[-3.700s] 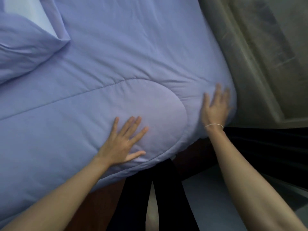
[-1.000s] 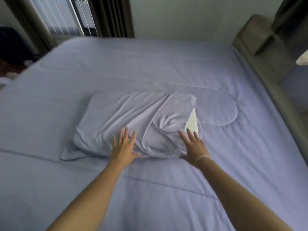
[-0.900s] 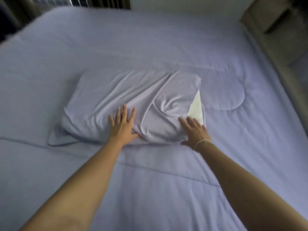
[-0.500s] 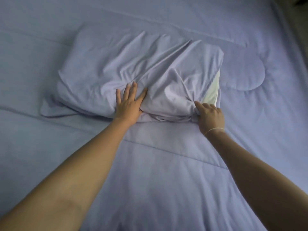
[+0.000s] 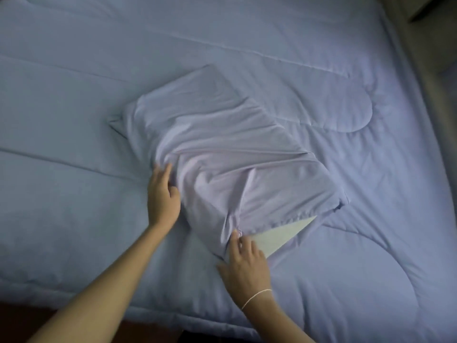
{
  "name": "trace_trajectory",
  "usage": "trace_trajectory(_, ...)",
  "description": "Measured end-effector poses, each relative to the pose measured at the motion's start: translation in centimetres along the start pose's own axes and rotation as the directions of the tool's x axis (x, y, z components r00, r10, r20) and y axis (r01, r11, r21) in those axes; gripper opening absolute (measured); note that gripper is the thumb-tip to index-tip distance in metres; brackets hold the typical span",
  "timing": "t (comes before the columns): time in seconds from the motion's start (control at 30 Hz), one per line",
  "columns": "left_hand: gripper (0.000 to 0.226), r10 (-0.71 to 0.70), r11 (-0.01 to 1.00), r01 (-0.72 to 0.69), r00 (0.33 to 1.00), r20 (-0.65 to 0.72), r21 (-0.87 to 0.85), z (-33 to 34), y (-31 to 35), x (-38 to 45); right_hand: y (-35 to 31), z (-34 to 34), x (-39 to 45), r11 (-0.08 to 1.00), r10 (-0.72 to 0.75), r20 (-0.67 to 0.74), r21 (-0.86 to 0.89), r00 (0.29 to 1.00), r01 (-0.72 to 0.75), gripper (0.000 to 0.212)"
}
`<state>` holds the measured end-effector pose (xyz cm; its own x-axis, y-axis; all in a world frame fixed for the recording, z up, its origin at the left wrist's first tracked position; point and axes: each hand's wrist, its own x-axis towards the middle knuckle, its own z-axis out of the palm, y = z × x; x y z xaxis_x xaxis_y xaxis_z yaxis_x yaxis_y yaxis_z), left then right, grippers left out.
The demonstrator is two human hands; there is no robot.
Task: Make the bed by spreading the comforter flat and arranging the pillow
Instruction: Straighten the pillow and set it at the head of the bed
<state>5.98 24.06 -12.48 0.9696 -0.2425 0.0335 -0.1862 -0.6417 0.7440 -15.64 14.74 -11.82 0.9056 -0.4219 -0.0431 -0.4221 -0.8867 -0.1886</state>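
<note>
A lavender pillow in a wrinkled case lies slanted on the flat lavender comforter, its open end toward me. A white corner of the inner pillow pokes out of that end. My left hand lies against the pillow's left side with straight fingers. My right hand pinches a bunch of the pillowcase fabric at the near corner, next to the white insert.
The bed's near edge runs along the bottom, with dark floor below it. A grey-brown headboard or wall ledge borders the bed on the right.
The pillow has turned so its open end points toward me and sits closer to the near edge. My right hand still holds the case corner; my left hand has shifted to the pillow's side.
</note>
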Motion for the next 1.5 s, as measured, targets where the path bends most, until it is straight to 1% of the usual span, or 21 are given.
trace_trajectory(0.03, 0.059, -0.142, 0.989, 0.139, 0.988, -0.057, -0.054, 0.5, 0.7, -1.3, 0.5, -1.4, 0.5, 0.996, 0.033, -0.038, 0.083, 0.999, -0.029, 0.052)
trace_trajectory(0.1, 0.082, -0.372, 0.917, 0.364, 0.928, -0.017, -0.162, 2.2, 2.7, -2.8, 3.9, -4.1, 3.0, 0.967, 0.123, -0.19, 0.244, 0.974, -0.075, 0.04)
trace_trajectory(0.17, 0.106, -0.427, 0.87, 0.43, 0.902, 0.068, -0.24, 4.3, 4.2, -3.1, 9.5, -5.8, 7.1, 0.95, 0.241, -0.333, 0.275, 0.912, -0.151, 0.047)
trace_trajectory(0.2, 0.113, -0.403, 0.88, 0.41, 0.912, 0.083, -0.238, 5.5, 4.5, -3.0, 12.6, -6.3, 9.3, 0.931, 0.322, -0.311, 0.275, 0.894, -0.24, 0.058)
trace_trajectory(0.27, 0.12, -0.365, 0.907, 0.377, 0.926, 0.094, -0.188, 7.6, 4.1, -2.5, 17.4, -6.9, 12.7, 0.868, 0.472, -0.079, 0.216, 0.878, -0.447, 0.081)
trace_trajectory(0.37, 0.112, -0.342, 0.935, 0.349, 0.934, 0.103, -0.06, 9.9, 2.6, -0.4, 21.3, -5.8, 14.7, 0.846, 0.47, 0.202, 0.175, 0.859, -0.504, 0.092)
trace_trajectory(0.47, 0.097, -0.232, 0.972, 0.224, 0.958, 0.167, 0.069, 10.6, 1.7, 3.4, 20.3, -4.7, 14.4, 0.845, 0.475, 0.152, 0.196, 0.867, -0.498, 0.085)
trace_trajectory(0.57, 0.097, -0.132, 0.99, 0.113, 0.956, 0.261, 0.086, 8.8, 2.5, 8.3, 17.5, -3.8, 12.8, 0.825, 0.523, 0.138, 0.167, 0.841, -0.54, 0.084)
trace_trajectory(0.63, 0.099, -0.106, 0.979, 0.045, 0.945, 0.309, 0.2, 6.6, 3.3, 10.3, 16.0, -3.6, 11.5, 0.817, 0.534, 0.16, 0.155, 0.83, -0.555, 0.084)
trace_trajectory(0.7, 0.092, -0.002, 0.938, -0.097, 0.959, 0.284, 0.333, 4.6, 4.0, 9.5, 15.6, -3.8, 10.6, 0.819, 0.522, 0.191, 0.16, 0.831, -0.551, 0.083)
trace_trajectory(0.77, 0.089, 0.118, 0.91, -0.229, 0.942, 0.314, 0.346, 3.3, 4.3, 5.7, 16.1, -4.7, 9.9, 0.833, 0.488, 0.202, 0.182, 0.849, -0.522, 0.078)
trace_trajectory(0.9, 0.101, 0.143, 0.803, -0.419, 0.825, 0.546, 0.423, 2.1, 2.8, -3.2, 17.6, -6.8, 8.7, 0.869, 0.418, 0.234, 0.18, 0.878, -0.462, 0.063)
trace_trajectory(0.93, 0.096, 0.167, 0.764, -0.463, 0.815, 0.554, 0.45, 2.0, 2.2, -4.2, 17.8, -7.1, 8.4, 0.87, 0.417, 0.231, 0.177, 0.879, -0.46, 0.059)
trace_trajectory(1.07, 0.043, 0.383, 0.614, -0.64, 0.753, 0.535, 0.462, 1.7, 2.1, -5.4, 17.8, -7.4, 6.8, 0.888, 0.421, 0.097, 0.158, 0.902, -0.432, 0.035)
trace_trajectory(1.17, 0.045, 0.621, 0.49, -0.805, 0.591, 0.514, 0.334, -0.9, -0.6, -9.1, 17.5, -7.3, 3.6, 0.945, 0.303, 0.084, 0.104, 0.949, -0.311, 0.024)
trace_trajectory(1.2, 0.048, 0.643, 0.449, -0.838, 0.544, 0.539, 0.309, -2.2, -1.9, -10.5, 17.5, -7.2, 2.1, 0.947, 0.273, 0.125, 0.139, 0.954, -0.289, 0.02)
trace_trajectory(1.27, 0.042, 0.644, 0.422, -0.857, 0.513, 0.568, 0.296, -4.5, -4.9, -11.8, 17.7, -7.3, -0.3, 0.899, 0.28, 0.208, 0.287, 0.937, -0.332, 0.017)
trace_trajectory(1.3, 0.039, 0.628, 0.453, -0.846, 0.528, 0.572, 0.282, -5.5, -5.8, -11.9, 18.1, -7.3, -0.9, 0.862, 0.317, 0.191, 0.349, 0.929, -0.366, 0.019)
trace_trajectory(1.37, 0.055, 0.566, 0.575, -0.78, 0.597, 0.568, 0.247, -6.5, -6.6, -11.9, 19.1, -7.3, -1.1, 0.795, 0.427, 0.151, 0.407, 0.891, -0.45, 0.024)
trace_trajectory(1.47, 0.066, 0.4, 0.819, -0.526, 0.81, 0.429, 0.231, -6.5, -6.4, -11.4, 19.4, -6.6, 0.1, 0.708, 0.469, 0.424, 0.344, 0.775, -0.617, 0.07)
trace_trajectory(1.5, 0.067, 0.305, 0.881, -0.41, 0.874, 0.379, 0.236, -5.9, -6.3, -11.2, 19.0, -6.2, 0.5, 0.704, 0.462, 0.489, 0.304, 0.74, -0.641, 0.077)
